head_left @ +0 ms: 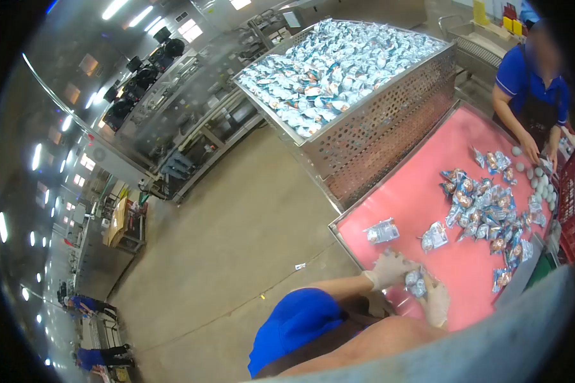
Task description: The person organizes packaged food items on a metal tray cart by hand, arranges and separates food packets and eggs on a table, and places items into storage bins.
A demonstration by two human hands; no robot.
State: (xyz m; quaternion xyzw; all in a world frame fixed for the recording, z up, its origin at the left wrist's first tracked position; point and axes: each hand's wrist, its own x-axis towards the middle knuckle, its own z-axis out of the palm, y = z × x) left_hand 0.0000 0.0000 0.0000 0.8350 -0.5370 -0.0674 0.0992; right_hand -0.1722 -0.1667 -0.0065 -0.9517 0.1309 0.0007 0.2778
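Note:
Both of my hands wear pale, thin gloves and meet over the near edge of the pink tabletop (390, 210). Between them is a small silvery plastic packet (416, 283) with rounded lumps inside. My left hand (390, 269) grips it from the upper left, fingers bent at its top. From the other side, my right hand (436, 302) closes round it with thumb and fingers. A flat silver-blue packet (382, 231) lies just beyond my left hand. Another packet (434, 237) rests nearby, and a heap of filled packets (482, 204) spreads to the right.
A perforated metal bin (383, 121) full of silver-blue packets (338, 64) adjoins the table's far side. At the upper right, a co-worker (530, 83) in blue handles things beside loose pale egg-shaped pieces (543, 186). Red crates (570, 210) stand along the right edge.

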